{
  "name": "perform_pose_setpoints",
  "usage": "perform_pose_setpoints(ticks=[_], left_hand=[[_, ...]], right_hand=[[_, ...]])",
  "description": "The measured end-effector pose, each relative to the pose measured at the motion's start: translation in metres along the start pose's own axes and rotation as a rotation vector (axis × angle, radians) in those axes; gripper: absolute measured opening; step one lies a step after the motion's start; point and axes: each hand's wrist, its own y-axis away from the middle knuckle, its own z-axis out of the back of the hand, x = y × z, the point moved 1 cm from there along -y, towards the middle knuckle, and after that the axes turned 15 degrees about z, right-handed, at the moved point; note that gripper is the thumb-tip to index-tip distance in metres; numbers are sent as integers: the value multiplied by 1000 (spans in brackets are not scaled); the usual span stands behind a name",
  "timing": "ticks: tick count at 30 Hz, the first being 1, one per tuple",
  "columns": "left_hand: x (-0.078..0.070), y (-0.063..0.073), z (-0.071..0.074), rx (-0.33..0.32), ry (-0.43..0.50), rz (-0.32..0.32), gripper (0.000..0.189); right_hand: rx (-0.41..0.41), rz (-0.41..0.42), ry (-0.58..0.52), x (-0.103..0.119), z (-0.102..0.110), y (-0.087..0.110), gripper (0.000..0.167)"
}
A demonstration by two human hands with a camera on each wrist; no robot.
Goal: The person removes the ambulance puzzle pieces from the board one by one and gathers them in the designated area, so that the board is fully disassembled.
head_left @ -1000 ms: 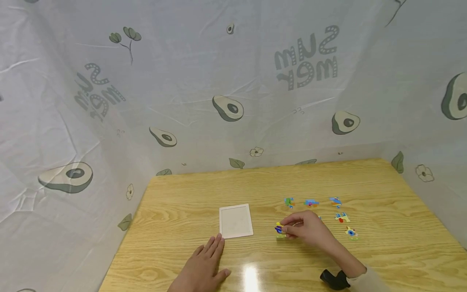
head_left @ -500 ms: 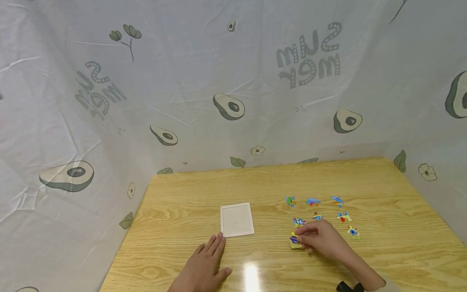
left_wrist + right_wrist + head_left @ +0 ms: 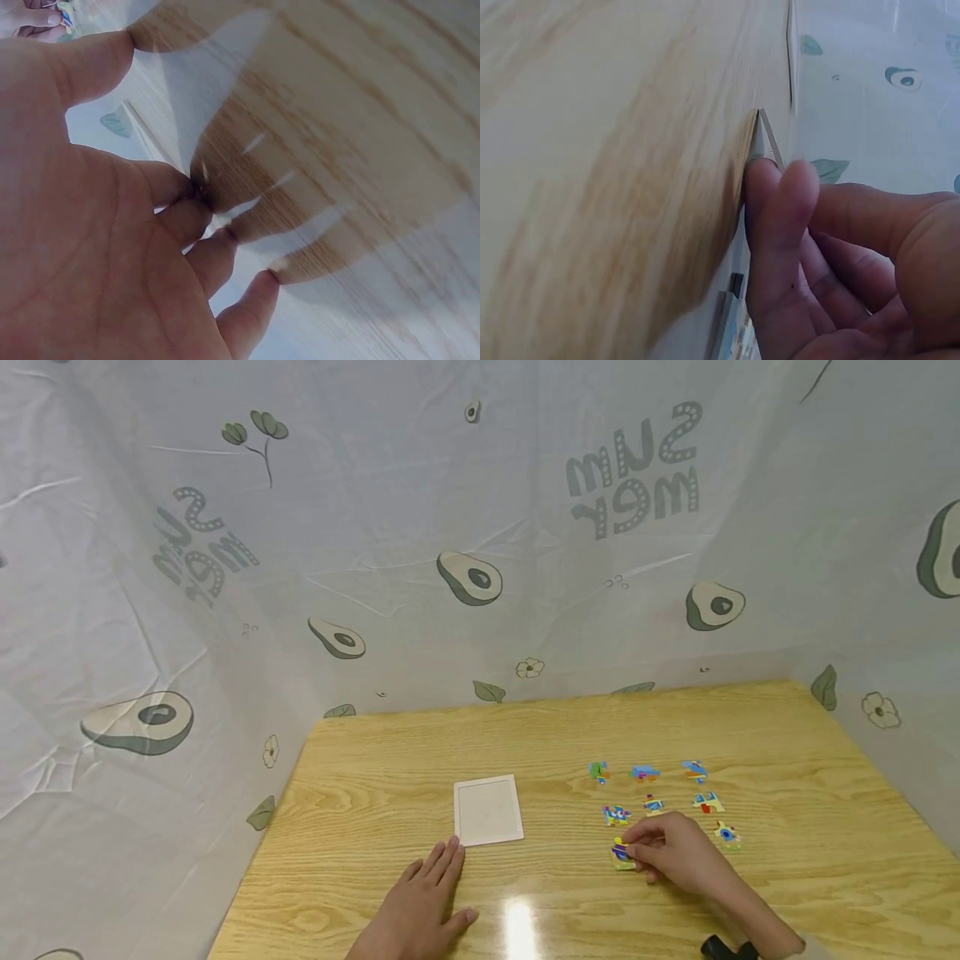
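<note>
My right hand [image 3: 678,856] pinches a jigsaw puzzle piece [image 3: 622,857] with yellow, blue and green print by its right side. From the right wrist view, that piece [image 3: 771,142] leans at a slant, one edge down at the tabletop, between thumb and fingers. Left of it, a white square puzzle tray [image 3: 489,812] with a raised rim lies flat. My left hand [image 3: 416,902] rests on the table, fingers spread and fingertips at the tray's near left corner. In the left wrist view, the left palm [image 3: 112,240] faces the camera above the wood.
Several other puzzle pieces lie spaced out beyond and right of the right hand, among them a blue one [image 3: 617,815], a green one [image 3: 598,772] and a yellow-blue one [image 3: 726,835]. A printed curtain [image 3: 390,527] surrounds the wooden table [image 3: 360,793] at the back and sides.
The right hand has carried the puzzle piece rightward, away from the tray and slightly nearer me, beside the other pieces. In the last half second it shifted only a little. The left hand stays put.
</note>
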Motion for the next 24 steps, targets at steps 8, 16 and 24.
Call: perform_pose_setpoints(ticks=[8, 16, 24], left_hand=[[0, 1, -1, -3, 6, 5, 85], [-1, 1, 1, -10, 12, 6, 85], [-2, 1, 0, -14, -4, 0, 85]], right_hand=[[-13, -23, 91, 5, 1, 0, 11], [-42, -8, 251, 7, 0, -1, 9], [-34, 21, 343, 5, 1, -2, 6]])
